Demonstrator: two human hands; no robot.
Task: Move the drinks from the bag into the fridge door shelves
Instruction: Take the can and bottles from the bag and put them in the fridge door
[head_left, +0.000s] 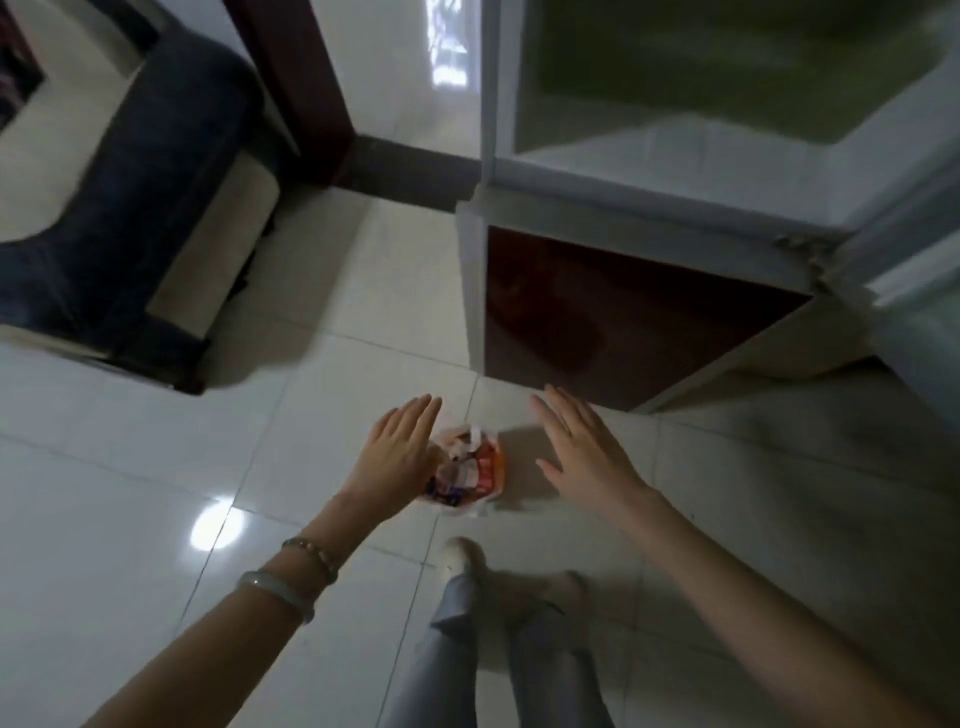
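Observation:
A thin plastic bag (475, 475) stands on the white tiled floor in front of my feet, with colourful drink packs showing through its open top. My left hand (397, 447) hovers over the bag's left side, fingers stretched out, holding nothing. My right hand (584, 449) is spread flat to the right of the bag, apart from it and empty. The fridge (597, 312) rises just beyond, with a dark red lower door. Its upper compartment (675, 93) stands open, and the door's edge (914, 270) shows at the far right. The door shelves are out of sight.
A dark blue and cream sofa (130, 208) fills the left side. A dark wooden door frame (291, 78) stands behind it. My feet in pale slippers (467, 558) are just behind the bag. Glossy floor tiles (130, 493) stretch to the left.

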